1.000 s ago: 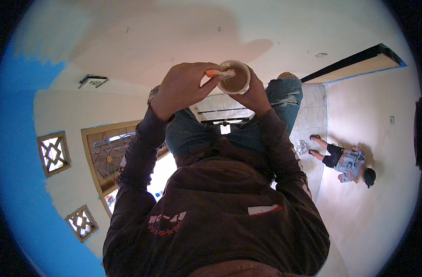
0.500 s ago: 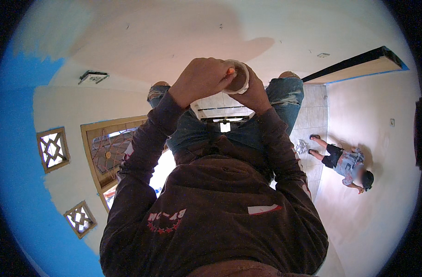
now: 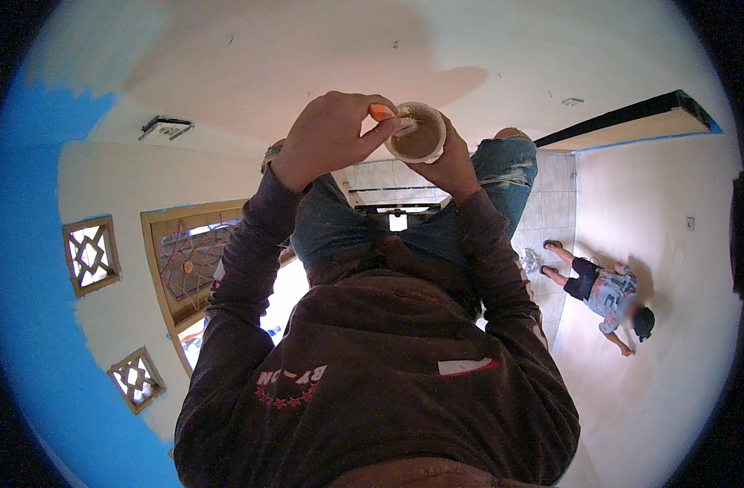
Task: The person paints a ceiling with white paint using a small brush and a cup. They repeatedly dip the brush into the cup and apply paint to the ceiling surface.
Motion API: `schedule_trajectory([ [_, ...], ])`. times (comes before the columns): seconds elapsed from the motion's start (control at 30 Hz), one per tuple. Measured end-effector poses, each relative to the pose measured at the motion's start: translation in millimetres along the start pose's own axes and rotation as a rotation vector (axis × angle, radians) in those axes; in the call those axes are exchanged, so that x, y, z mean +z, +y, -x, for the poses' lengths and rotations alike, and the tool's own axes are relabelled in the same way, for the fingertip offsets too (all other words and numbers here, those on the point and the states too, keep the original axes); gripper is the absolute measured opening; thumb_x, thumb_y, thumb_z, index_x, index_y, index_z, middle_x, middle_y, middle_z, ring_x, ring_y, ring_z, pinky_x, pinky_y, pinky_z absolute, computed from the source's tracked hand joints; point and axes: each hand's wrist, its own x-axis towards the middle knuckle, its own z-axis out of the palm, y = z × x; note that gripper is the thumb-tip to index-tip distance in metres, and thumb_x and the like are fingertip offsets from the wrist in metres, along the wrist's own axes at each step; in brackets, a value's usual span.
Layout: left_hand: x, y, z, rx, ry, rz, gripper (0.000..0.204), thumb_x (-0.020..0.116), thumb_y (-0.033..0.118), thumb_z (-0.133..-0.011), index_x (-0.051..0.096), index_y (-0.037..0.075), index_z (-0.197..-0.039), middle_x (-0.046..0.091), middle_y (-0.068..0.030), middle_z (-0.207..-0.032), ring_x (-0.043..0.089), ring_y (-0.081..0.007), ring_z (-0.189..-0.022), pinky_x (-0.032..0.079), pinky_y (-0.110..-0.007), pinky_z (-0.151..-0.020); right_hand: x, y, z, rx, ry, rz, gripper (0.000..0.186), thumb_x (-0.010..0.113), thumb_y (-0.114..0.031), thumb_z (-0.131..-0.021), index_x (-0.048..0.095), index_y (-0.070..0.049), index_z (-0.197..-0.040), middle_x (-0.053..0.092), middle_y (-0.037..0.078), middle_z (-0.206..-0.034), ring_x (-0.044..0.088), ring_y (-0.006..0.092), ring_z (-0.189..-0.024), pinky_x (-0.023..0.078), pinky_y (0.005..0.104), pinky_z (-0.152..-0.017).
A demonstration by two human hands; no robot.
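A round white cup [image 3: 440,145] is held up in front of me by my right hand [image 3: 455,169], whose fingers wrap its side. Greyish-beige paint-like stuff lies inside, and the cup's mouth faces me. My left hand [image 3: 331,134] pinches a small orange-handled brush [image 3: 380,112] between thumb and fingers. Its pale end [image 3: 405,126] reaches over the left rim into the cup. Whether the tip touches the contents, I cannot tell.
A pale wall [image 3: 307,49] rises before me, with blue paint [image 3: 30,244] at the left. A dark-edged ledge [image 3: 632,120] juts out at the right. Below, another person [image 3: 608,289] stands by the right wall. Black rungs [image 3: 396,210] show between my knees.
My left hand has drawn leftward and slightly up, uncovering more of the cup and brush. The cup's mouth now shows more fully. The other person's arm has shifted.
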Motion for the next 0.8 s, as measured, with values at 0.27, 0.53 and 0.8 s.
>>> schedule_trajectory([
  [0.27, 27.3, -10.6, -3.9, 0.144, 0.054, -0.085, 0.027, 0.061, 0.032, -0.095, 0.072, 0.010, -0.104, 0.072, -0.0138, -0.086, 0.068, -0.0338, -0.074, 0.053, -0.044, -0.066, 1.4, 4.3, -0.7, -0.040, -0.004, 0.000, 0.087, 0.090, -0.029, -0.070, 0.045, -0.006, -0.140, 0.058, 0.018, -0.135, 0.058, 0.0320, -0.125, 0.049, 0.0420, -0.104],
  [0.53, 43.6, -10.0, -6.3, 0.150, 0.024, -0.172, 0.030, 0.058, 0.033, -0.097, 0.071, 0.007, -0.098, 0.070, -0.0126, -0.075, 0.068, -0.0308, -0.067, 0.055, -0.040, -0.062, 5.8, 7.3, 0.5, -0.023, -0.033, -0.033, 0.087, 0.091, -0.033, -0.069, 0.046, -0.007, -0.139, 0.058, 0.017, -0.135, 0.058, 0.0317, -0.125, 0.049, 0.0423, -0.104],
  [0.8, 24.1, -4.6, 1.1, 0.061, 0.060, -0.039, 0.026, 0.065, 0.033, -0.093, 0.073, 0.013, -0.107, 0.074, -0.0131, -0.093, 0.071, -0.0323, -0.081, 0.056, -0.041, -0.071, 3.4, 4.0, -1.2, -0.038, -0.022, 0.009, 0.087, 0.091, -0.031, -0.069, 0.046, -0.008, -0.140, 0.058, 0.017, -0.135, 0.058, 0.0320, -0.125, 0.049, 0.0422, -0.104],
])
